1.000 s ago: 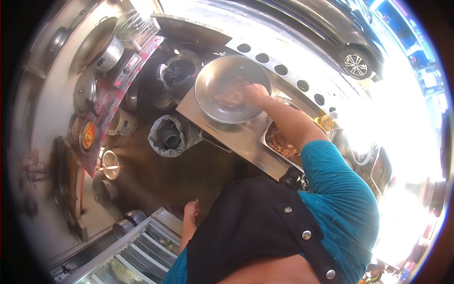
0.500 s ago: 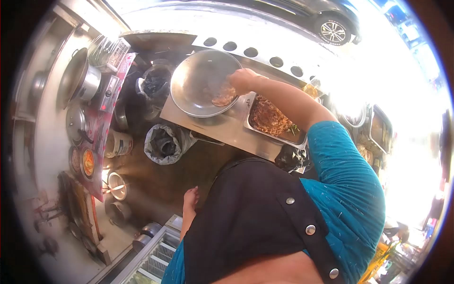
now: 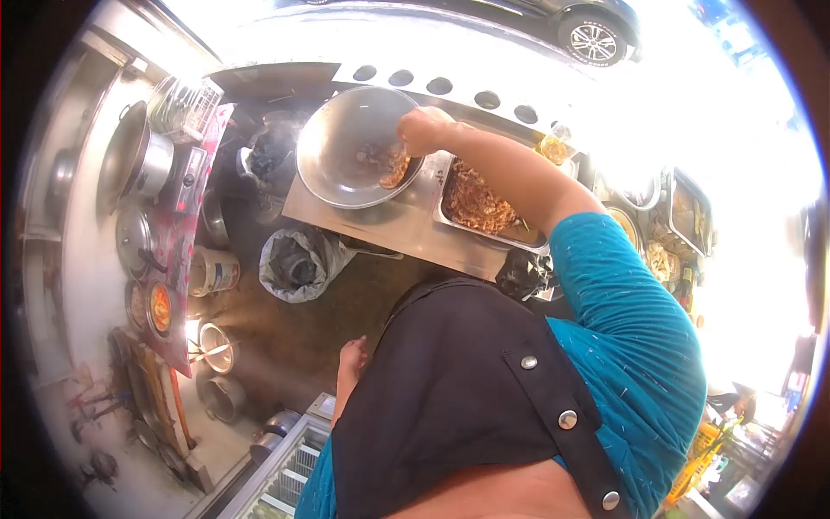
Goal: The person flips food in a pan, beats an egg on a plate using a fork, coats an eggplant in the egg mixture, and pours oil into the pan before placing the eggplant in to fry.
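Note:
My right hand (image 3: 424,131) is closed above the right side of a large metal bowl (image 3: 333,151). Just below it, inside the bowl's rim, is a clump of reddish-brown meat (image 3: 395,168). Whether the fingers grip the meat or a utensil bearing it is hidden. Right of the bowl, under my forearm, a rectangular metal tray (image 3: 497,235) holds a pile of chopped cooked meat (image 3: 477,203). Low at my side hangs my left hand (image 3: 352,356), its fingers curled and nothing visible in them.
The bowl and tray share a steel counter (image 3: 316,206). Below stands a lined bin (image 3: 294,266). At left, a side table (image 3: 179,320) carries pots and a bowl of orange food (image 3: 159,307). Further right are more trays (image 3: 689,218). Behind the counter is a parked car (image 3: 596,36).
The view has shifted slightly, moving the counter leftward. My right hand stays over the bowl's right side; the meat below it looks narrower and steeper. My left hand hardly moves.

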A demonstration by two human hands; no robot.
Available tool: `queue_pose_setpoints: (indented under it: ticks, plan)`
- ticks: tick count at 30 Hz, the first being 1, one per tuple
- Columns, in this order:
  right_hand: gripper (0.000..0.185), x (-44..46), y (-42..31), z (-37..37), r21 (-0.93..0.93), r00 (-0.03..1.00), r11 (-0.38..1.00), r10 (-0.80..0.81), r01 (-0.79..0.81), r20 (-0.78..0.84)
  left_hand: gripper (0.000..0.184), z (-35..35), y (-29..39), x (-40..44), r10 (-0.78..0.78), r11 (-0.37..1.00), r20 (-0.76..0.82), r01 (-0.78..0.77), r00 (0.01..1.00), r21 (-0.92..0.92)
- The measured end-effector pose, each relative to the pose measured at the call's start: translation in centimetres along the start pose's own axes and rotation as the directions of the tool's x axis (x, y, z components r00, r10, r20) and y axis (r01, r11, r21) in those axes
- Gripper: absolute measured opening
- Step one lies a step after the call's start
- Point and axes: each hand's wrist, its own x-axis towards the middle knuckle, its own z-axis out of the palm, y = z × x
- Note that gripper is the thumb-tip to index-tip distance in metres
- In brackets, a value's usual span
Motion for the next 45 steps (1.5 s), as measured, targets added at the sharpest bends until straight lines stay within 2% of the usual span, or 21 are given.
queue_pose_setpoints:
  ticks: [2, 5, 7, 9, 12, 14, 15, 18, 20, 22, 27, 28, 30, 32, 34, 35, 39, 40, 42, 43, 45]
  plan:
    - [0.027, 0.0, 0.2, 0.5, -0.024, 0.999, 1.000, -0.008, 0.009, 0.031, 0.029, -0.1, 0.5, -1.5, 0.101, 0.985, 0.029, -0.104, 0.994, 0.138]
    - [0.024, -0.4, -0.2, 0.0, -0.120, 0.997, 0.990, -0.062, 0.068, 0.056, 0.025, -0.1, 0.4, -2.0, 0.122, 0.988, 0.028, -0.124, 0.992, 0.091]
    - [0.024, -1.2, -1.3, -1.8, 0.002, 1.000, 1.000, -0.007, 0.007, -0.014, 0.024, 0.1, 0.6, -2.5, 0.100, 0.993, 0.024, -0.101, 0.995, 0.053]
    - [0.025, -0.6, -1.1, -1.0, -0.016, 1.000, 1.000, -0.016, 0.016, -0.006, 0.023, 0.0, 0.3, -2.6, 0.076, 0.997, 0.022, -0.077, 0.997, 0.021]
    - [0.026, -0.3, -1.0, 0.3, -0.077, 0.998, 0.996, -0.033, 0.037, 0.047, 0.022, -0.6, -0.5, -1.9, 0.288, 0.952, 0.109, -0.296, 0.952, 0.074]
    - [0.026, -0.3, -1.0, 0.4, -0.121, 0.995, 0.991, -0.044, 0.055, 0.094, 0.021, -0.5, 0.2, -2.0, 0.160, 0.985, 0.078, -0.165, 0.984, 0.053]
    - [0.027, -0.5, -1.2, -0.1, -0.063, 0.998, 0.998, -0.026, 0.030, 0.058, 0.021, -0.5, 0.6, -2.1, 0.118, 0.992, 0.069, -0.121, 0.991, 0.044]
    - [0.028, -0.6, -1.5, -0.5, 0.002, 0.999, 1.000, 0.008, -0.008, 0.035, 0.021, -0.1, 1.1, -2.5, 0.084, 0.995, 0.043, -0.086, 0.996, 0.044]
    - [0.028, -0.4, -1.5, 0.1, 0.015, 0.999, 1.000, 0.025, -0.025, 0.045, 0.023, -0.2, 0.9, -2.1, -0.014, 1.000, 0.014, 0.014, 1.000, -0.016]
    - [0.028, 0.0, -1.4, 0.9, -0.138, 0.993, 0.989, -0.035, 0.050, 0.115, 0.023, -0.3, 1.0, -1.8, -0.012, 1.000, 0.016, 0.012, 1.000, -0.002]
    - [0.027, 1.2, -1.3, -3.0, -0.078, 0.995, 0.996, -0.037, 0.044, 0.093, 0.024, -0.7, 1.3, -2.1, 0.017, 0.998, 0.018, -0.018, 1.000, 0.067]
    - [0.026, 1.1, -1.5, -4.3, -0.066, 0.992, 0.998, -0.011, 0.019, 0.128, 0.023, -1.1, 0.5, -1.4, 0.153, 0.981, 0.069, -0.160, 0.986, 0.112]
    - [0.025, 0.0, -1.6, -7.7, -0.083, 0.996, 0.996, -0.037, 0.044, 0.086, 0.022, -1.4, -0.4, 0.6, 0.287, 0.939, 0.137, -0.307, 0.948, 0.155]
    - [0.024, -0.8, -0.6, -8.9, -0.105, 0.997, 0.992, -0.063, 0.068, 0.049, 0.020, -1.3, -0.8, 2.5, 0.268, 0.944, 0.180, -0.295, 0.946, 0.145]
    - [0.018, -1.7, 0.4, -10.7, 0.023, 0.983, 0.985, -0.172, 0.174, -0.066, 0.019, -1.0, -0.3, 3.4, 0.254, 0.946, 0.208, -0.288, 0.945, 0.150]
    - [0.020, -2.4, 1.2, -11.6, 0.052, 0.990, 0.989, -0.139, 0.141, -0.029, 0.019, -0.8, -0.2, 3.7, 0.250, 0.945, 0.216, -0.286, 0.944, 0.157]
    - [0.026, -8.0, 1.4, -14.6, -0.010, 0.965, 0.981, -0.190, 0.191, -0.181, 0.018, 0.6, 3.0, 2.8, 0.188, 0.957, 0.233, -0.232, 0.954, 0.177]
    - [0.026, -9.1, 1.5, -15.2, -0.009, 0.966, 0.983, -0.184, 0.185, -0.183, 0.018, 1.4, 3.9, 2.0, 0.130, 0.979, 0.194, -0.156, 0.972, 0.129]
    - [0.016, -11.0, 2.1, -15.9, 0.073, 0.998, 0.995, -0.066, 0.064, 0.024, 0.018, 2.6, 5.9, 0.7, 0.069, 0.993, 0.160, -0.083, 0.985, 0.080]
    - [0.016, -11.8, 3.2, -15.3, 0.074, 0.998, 0.996, -0.061, 0.059, 0.023, 0.018, 3.2, 6.7, 0.3, 0.074, 0.989, 0.139, -0.090, 0.988, 0.114]
    - [0.014, -13.9, 6.4, -12.9, 0.116, 0.973, 0.973, -0.185, 0.201, -0.136, 0.018, 4.3, 7.4, 0.1, 0.081, 0.984, 0.121, -0.099, 0.989, 0.149]
